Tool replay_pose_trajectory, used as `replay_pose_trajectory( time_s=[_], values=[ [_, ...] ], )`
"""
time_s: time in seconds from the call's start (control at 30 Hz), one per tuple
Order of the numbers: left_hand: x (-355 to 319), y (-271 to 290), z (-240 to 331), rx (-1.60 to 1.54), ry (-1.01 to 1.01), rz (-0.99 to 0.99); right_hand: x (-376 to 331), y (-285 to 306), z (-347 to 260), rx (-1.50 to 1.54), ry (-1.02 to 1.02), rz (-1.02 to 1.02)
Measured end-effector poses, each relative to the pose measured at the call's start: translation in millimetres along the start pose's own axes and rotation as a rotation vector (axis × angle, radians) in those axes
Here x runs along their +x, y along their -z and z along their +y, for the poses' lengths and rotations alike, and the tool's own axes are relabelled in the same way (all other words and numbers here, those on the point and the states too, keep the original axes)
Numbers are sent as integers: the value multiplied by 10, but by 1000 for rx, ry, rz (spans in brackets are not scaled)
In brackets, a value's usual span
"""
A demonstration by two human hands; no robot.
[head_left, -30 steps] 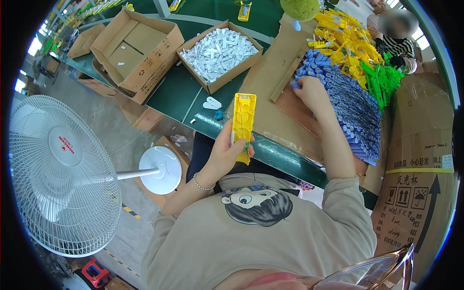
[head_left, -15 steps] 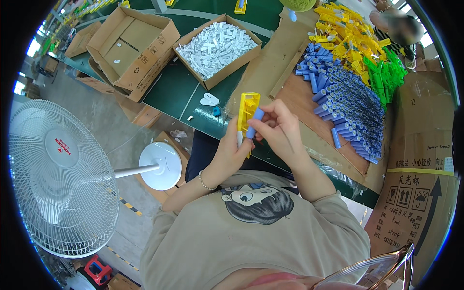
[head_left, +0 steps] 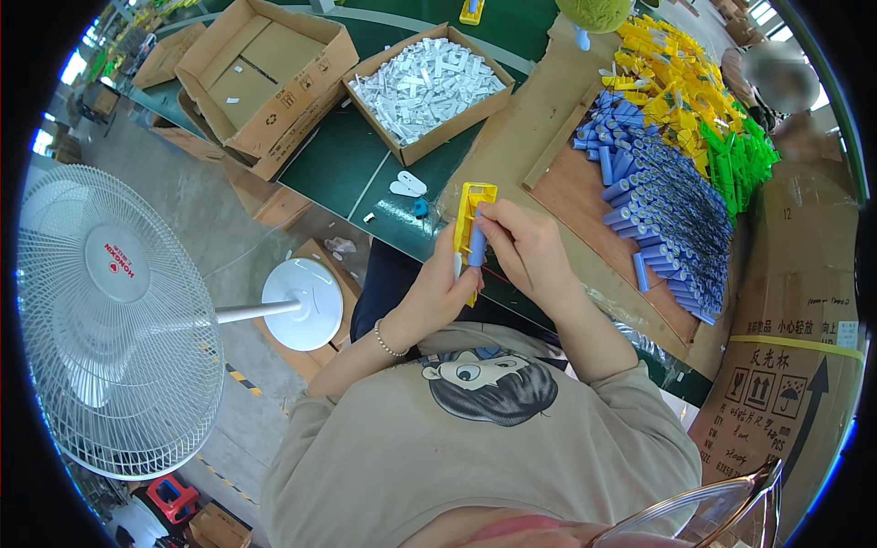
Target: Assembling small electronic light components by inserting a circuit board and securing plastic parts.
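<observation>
My left hand (head_left: 437,290) is closed round the lower part of a yellow plastic housing (head_left: 464,219), which stands upright with its hollow side facing right. A blue cylindrical battery cell (head_left: 477,248) lies lengthwise along that hollow side. Whether it sits fully inside cannot be made out. At the cell's upper end the fingers of my right hand (head_left: 528,247) are pinched together against it. A small white part (head_left: 458,265) shows beside my left fingers at the housing's edge. My left palm hides the housing's lower portion.
On the green table are a carton of small white parts (head_left: 429,91), an empty carton (head_left: 256,82), white oval pieces (head_left: 408,184) and a blue item (head_left: 420,209). Blue cells (head_left: 653,196), yellow housings (head_left: 681,78) and green housings (head_left: 740,169) are heaped right. A fan (head_left: 123,320) stands left.
The blue cell has gone from tilted in my right fingers to nearly upright along the yellow housing. My right fingers have shifted to its upper end. The whole view has moved slightly.
</observation>
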State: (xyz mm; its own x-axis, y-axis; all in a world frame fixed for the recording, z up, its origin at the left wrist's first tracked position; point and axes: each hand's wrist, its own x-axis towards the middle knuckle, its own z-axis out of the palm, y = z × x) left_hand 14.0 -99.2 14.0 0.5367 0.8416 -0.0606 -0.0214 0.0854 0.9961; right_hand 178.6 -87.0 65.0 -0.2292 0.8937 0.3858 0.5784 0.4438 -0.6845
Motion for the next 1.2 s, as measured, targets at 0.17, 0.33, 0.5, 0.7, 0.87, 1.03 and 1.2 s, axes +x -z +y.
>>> replay_pose_trajectory(
  time_s=[0.17, 0.33, 0.5, 0.7, 0.87, 1.03, 1.2],
  values=[
    [-8, 93, 45, -74, -41, -44, 98, -255, -143, 527, -298, 303],
    [-14, 211, 43, -214, -52, -14, 183, -360, -12, 1058, -553, 65],
    [-85, 408, -74, -425, -48, 107, 656, -412, 112, 924, -370, -319],
    [-171, 553, 64, -470, -144, 262, 1823, -553, 516, -39, -66, 40],
    [-215, 642, -14, -471, -128, 292, 2046, -771, 696, -280, 38, -291],
    [-241, 720, -21, -440, -160, 419, 1674, -461, 527, -7, 192, -130],
    [-103, 636, 299, -484, -240, 500, 938, -286, 221, 530, 270, -50]
  ],
)
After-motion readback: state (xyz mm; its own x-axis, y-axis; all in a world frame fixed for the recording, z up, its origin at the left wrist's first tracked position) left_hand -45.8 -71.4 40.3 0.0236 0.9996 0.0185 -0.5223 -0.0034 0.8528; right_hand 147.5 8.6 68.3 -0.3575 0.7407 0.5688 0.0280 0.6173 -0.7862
